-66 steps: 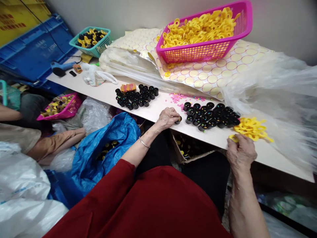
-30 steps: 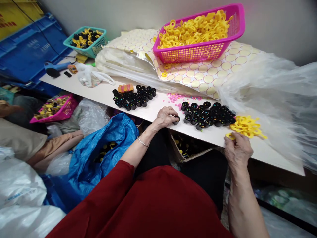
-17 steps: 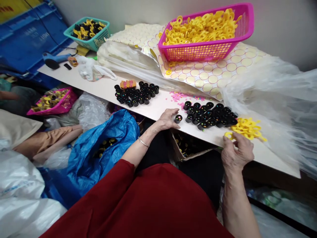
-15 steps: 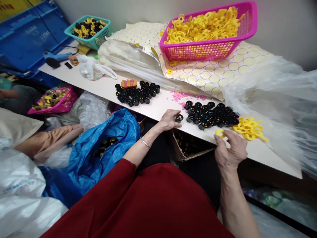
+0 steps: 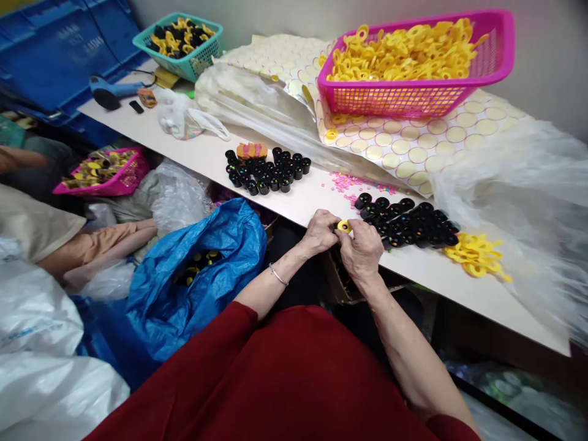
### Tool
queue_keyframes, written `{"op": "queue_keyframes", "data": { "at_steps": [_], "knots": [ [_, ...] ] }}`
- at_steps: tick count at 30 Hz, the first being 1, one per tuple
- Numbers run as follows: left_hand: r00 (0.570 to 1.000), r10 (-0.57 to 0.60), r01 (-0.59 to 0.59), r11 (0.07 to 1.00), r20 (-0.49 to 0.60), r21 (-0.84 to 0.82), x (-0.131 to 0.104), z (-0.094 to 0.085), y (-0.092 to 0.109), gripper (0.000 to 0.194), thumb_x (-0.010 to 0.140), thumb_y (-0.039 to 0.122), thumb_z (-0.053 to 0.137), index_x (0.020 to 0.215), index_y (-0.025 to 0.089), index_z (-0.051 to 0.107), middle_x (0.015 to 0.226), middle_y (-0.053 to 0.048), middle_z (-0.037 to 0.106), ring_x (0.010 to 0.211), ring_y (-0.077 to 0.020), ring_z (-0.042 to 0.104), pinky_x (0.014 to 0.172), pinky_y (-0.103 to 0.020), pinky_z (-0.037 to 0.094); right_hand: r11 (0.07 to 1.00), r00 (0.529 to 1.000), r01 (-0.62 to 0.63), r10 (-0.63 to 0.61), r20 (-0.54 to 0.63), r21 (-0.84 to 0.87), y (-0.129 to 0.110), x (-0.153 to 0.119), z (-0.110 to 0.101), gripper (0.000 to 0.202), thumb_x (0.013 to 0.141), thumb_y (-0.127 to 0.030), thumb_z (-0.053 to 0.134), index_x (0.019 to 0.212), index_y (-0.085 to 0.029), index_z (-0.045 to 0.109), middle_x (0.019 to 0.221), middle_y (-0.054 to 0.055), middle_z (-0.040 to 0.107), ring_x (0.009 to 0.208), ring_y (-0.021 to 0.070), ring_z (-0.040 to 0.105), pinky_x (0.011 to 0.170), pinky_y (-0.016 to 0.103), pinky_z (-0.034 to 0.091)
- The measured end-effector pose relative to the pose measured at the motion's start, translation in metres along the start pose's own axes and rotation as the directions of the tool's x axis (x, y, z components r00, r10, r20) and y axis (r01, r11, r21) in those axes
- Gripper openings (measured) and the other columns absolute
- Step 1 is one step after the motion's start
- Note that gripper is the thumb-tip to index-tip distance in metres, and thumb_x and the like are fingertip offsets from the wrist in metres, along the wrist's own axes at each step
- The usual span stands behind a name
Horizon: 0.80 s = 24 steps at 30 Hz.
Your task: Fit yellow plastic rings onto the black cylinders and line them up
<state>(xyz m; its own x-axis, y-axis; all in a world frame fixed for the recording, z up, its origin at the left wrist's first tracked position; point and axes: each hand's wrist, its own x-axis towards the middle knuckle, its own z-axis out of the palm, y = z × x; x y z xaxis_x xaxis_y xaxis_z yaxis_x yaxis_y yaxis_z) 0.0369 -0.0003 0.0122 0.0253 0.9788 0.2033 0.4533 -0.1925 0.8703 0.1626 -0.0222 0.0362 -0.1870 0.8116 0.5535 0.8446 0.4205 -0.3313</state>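
Note:
My left hand (image 5: pixel 321 231) is closed at the table's front edge around a small black cup, which is now mostly hidden by fingers. A yellow ring-shaped cap (image 5: pixel 343 226) sits over the cup's mouth. My right hand (image 5: pixel 362 247) grips this yellow cap from the right, thumb and fingers pressed to it. Just beyond my right hand stands a group of open black cups (image 5: pixel 408 223) with coloured beads inside. Farther right lies a loose pile of yellow ring caps (image 5: pixel 478 254). Pink beads (image 5: pixel 344 182) are scattered behind the cups.
More black cups (image 5: pixel 266 171) stand left on the table. A pink basket (image 5: pixel 404 101) of yellow caps and a teal basket (image 5: pixel 197 61) stand at the back. Below are a blue bag (image 5: pixel 160 288) and a cardboard box (image 5: pixel 337 278). Another person's arm (image 5: pixel 114 242) shows at left.
My right hand has moved left from near the yellow pile, bringing a yellow ring cap onto the black cup in my left hand. The view has shifted slightly.

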Motion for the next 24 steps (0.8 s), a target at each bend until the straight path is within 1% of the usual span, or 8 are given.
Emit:
{"op": "queue_keyframes", "data": {
  "at_steps": [5, 7, 9, 11, 13, 17, 21, 24],
  "knots": [
    [0.999, 0.021, -0.02, 0.999, 0.032, -0.029, 0.0, -0.006, 0.003, 0.02, 0.057, 0.007, 0.059, 0.071, 0.018, 0.068, 0.069, -0.002, 0.061, 0.087, -0.0181, 0.051, 0.08, -0.031, 0.045, 0.999, 0.998, -0.038, 0.037, 0.044, 0.013, 0.0, 0.002, 0.002, 0.022, 0.084, -0.031, 0.051, 0.093, -0.016, 0.064, 0.089, 0.01, 0.068, 0.077, 0.0212, 0.055, 0.068, 0.032, 0.039],
    [0.998, -0.007, 0.013, 0.995, 0.065, -0.102, 0.001, -0.012, 0.004, 0.022, 0.056, 0.01, 0.062, 0.075, 0.017, 0.068, 0.075, -0.002, 0.064, 0.087, -0.0176, 0.052, 0.081, -0.031, 0.045, 0.998, 0.996, -0.067, 0.066, 0.059, 0.013, -0.001, 0.004, 0.002, 0.022, 0.082, -0.032, 0.053, 0.094, -0.017, 0.064, 0.087, 0.009, 0.068, 0.077, 0.0214, 0.056, 0.068, 0.032, 0.04],
    [0.991, -0.094, 0.114, 0.96, 0.09, -0.257, 0.002, -0.016, 0.004, 0.026, 0.058, 0.015, 0.062, 0.083, 0.015, 0.069, 0.081, -0.002, 0.065, 0.082, -0.0153, 0.054, 0.078, -0.029, 0.045, 0.995, 0.993, -0.1, 0.099, 0.062, 0.0, -0.001, 0.006, 0.001, 0.024, 0.08, -0.034, 0.055, 0.095, -0.018, 0.065, 0.085, 0.008, 0.069, 0.076, 0.0216, 0.056, 0.067, 0.032, 0.04],
    [0.968, -0.213, 0.248, 0.871, 0.13, -0.424, 0.004, -0.018, 0.006, 0.027, 0.064, 0.023, 0.06, 0.088, 0.012, 0.068, 0.082, -0.003, 0.066, 0.074, -0.0127, 0.056, 0.072, -0.027, 0.046, 0.991, 0.989, -0.136, 0.136, 0.058, 0.003, -0.001, 0.007, 0.001, 0.025, 0.079, -0.036, 0.056, 0.095, -0.019, 0.065, 0.084, 0.006, 0.069, 0.074, 0.0213, 0.057, 0.066, 0.032, 0.04],
    [0.94, -0.279, 0.34, 0.797, 0.195, -0.498, 0.004, -0.016, 0.009, 0.027, 0.071, 0.032, 0.058, 0.083, 0.01, 0.069, 0.076, -0.003, 0.066, 0.07, -0.0121, 0.058, 0.068, -0.025, 0.045, 0.984, 0.983, -0.175, 0.174, 0.054, 0.025, 0.0, 0.007, 0.003, 0.025, 0.078, -0.037, 0.057, 0.094, -0.02, 0.066, 0.084, 0.005, 0.07, 0.073, 0.0207, 0.056, 0.066, 0.032, 0.041],
    [0.93, -0.274, 0.357, 0.832, 0.244, -0.425, 0.004, -0.013, 0.016, 0.03, 0.074, 0.038, 0.056, 0.074, 0.011, 0.07, 0.068, -0.001, 0.066, 0.069, -0.012, 0.059, 0.068, -0.022, 0.045, 0.968, 0.97, -0.241, 0.239, 0.035, 0.065, 0.001, 0.003, 0.006, 0.028, 0.077, -0.039, 0.057, 0.097, -0.021, 0.066, 0.085, 0.005, 0.069, 0.074, 0.0211, 0.055, 0.069, 0.034, 0.043],
    [0.942, -0.241, 0.312, 0.883, 0.232, -0.349, 0.004, -0.017, 0.017, 0.032, 0.077, 0.039, 0.054, 0.073, 0.011, 0.069, 0.065, 0.0, 0.064, 0.067, -0.0114, 0.058, 0.067, -0.021, 0.044, 0.961, 0.97, -0.233, 0.241, -0.041, 0.148, -0.001, -0.007, 0.007, 0.033, 0.076, -0.038, 0.061, 0.103, -0.019, 0.061, 0.101, 0.01, 0.065, 0.087, 0.023, 0.056, 0.078, 0.038, 0.045],
    [0.957, -0.215, 0.267, 0.917, 0.196, -0.298, 0.004, -0.019, 0.014, 0.033, 0.078, 0.04, 0.054, 0.071, 0.012, 0.069, 0.064, 0.0, 0.063, 0.068, -0.0118, 0.058, 0.065, -0.021, 0.044, 0.888, 0.934, -0.325, 0.355, -0.037, 0.324, -0.008, -0.019, 0.005, 0.043, 0.074, -0.041, 0.064, 0.109, -0.017, 0.055, 0.111, 0.013, 0.058, 0.074, 0.0172, 0.056, 0.069, 0.035, 0.048]
  ]
}}
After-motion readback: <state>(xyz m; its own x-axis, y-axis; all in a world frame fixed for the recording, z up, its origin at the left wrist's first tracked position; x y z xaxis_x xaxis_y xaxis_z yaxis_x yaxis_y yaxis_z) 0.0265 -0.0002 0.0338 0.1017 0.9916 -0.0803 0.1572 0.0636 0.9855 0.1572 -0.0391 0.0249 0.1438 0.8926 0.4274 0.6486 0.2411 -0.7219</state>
